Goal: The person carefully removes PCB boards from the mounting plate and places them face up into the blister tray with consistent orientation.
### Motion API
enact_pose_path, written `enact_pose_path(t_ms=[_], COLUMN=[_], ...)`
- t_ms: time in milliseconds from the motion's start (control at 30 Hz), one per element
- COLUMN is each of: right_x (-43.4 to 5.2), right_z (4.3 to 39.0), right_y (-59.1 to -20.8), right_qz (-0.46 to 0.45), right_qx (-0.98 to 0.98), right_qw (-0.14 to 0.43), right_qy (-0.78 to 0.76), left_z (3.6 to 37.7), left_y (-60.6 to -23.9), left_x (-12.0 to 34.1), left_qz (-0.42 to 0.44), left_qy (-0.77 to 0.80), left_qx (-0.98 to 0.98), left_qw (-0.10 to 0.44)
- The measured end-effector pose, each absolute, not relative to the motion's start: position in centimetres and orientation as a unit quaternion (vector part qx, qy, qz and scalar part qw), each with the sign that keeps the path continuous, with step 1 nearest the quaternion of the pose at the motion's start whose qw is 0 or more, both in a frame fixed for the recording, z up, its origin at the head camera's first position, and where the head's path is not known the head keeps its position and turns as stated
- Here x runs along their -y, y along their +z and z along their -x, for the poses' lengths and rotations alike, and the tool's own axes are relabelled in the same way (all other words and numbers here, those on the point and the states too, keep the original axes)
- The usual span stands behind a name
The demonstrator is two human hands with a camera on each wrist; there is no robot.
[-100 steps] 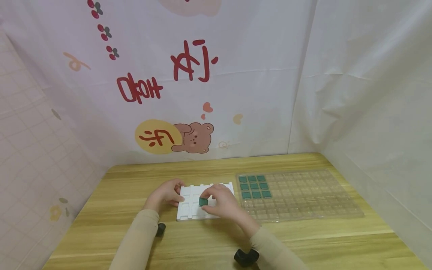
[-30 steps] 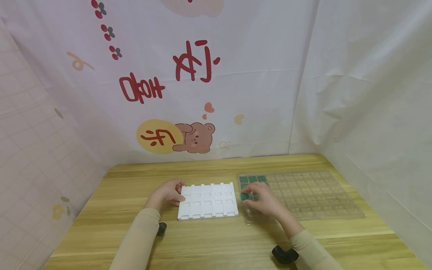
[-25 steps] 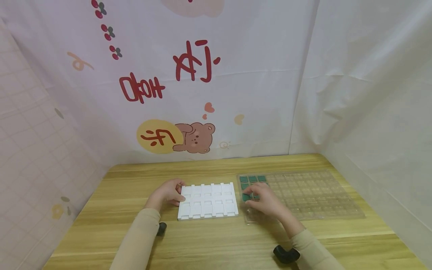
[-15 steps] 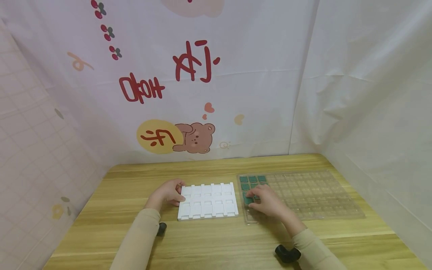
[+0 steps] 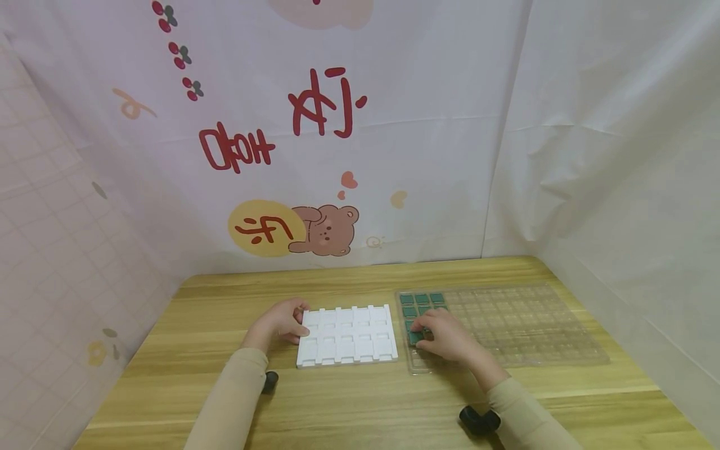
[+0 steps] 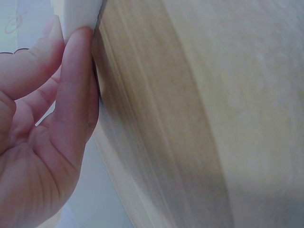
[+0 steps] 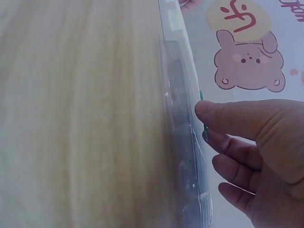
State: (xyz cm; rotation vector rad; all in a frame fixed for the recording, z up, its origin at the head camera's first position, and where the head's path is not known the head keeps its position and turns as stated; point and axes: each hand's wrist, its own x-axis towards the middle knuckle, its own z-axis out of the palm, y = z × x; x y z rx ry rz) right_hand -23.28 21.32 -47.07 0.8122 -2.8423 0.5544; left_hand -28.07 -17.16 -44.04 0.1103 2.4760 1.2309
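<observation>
The left hand (image 5: 281,320) pinches the left edge of a white tray (image 5: 312,350) with two rows of shallow pockets. In the left wrist view, its thumb and finger meet on the corner of that white tray (image 6: 78,16). The right hand (image 5: 449,335) is over the left side of a clear plastic tray (image 5: 517,325). Between its thumb and index finger is a small green square chip (image 5: 415,338), just in front of the rows of other green chips (image 5: 422,299). In the right wrist view the chip (image 7: 201,95) shows as a thin edge at the thumb tip.
Both trays lie side by side on a wood-grain table (image 5: 349,406). The clear tray's pocket grid runs on to the right. A printed white curtain (image 5: 427,156) stands behind the table and at both sides. Black bands (image 5: 479,422) are at the wrists.
The right hand has carried a green chip from over the white tray rightward to the clear tray, then slightly toward the near side. The left hand keeps its hold.
</observation>
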Motion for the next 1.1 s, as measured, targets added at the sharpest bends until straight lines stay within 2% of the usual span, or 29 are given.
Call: enact_pose_path(t_ms=[1100], right_x=[-20.91], right_z=[22.85], right_y=[-46.12], right_qz=[-0.264], right_qx=[0.948], right_qw=[0.045], right_qy=[0.175], left_z=[28.01], left_y=[-44.04], left_x=[17.11], left_qz=[-0.044], left_qy=[0.420], left_qx=[-0.888], left_qw=[0.184])
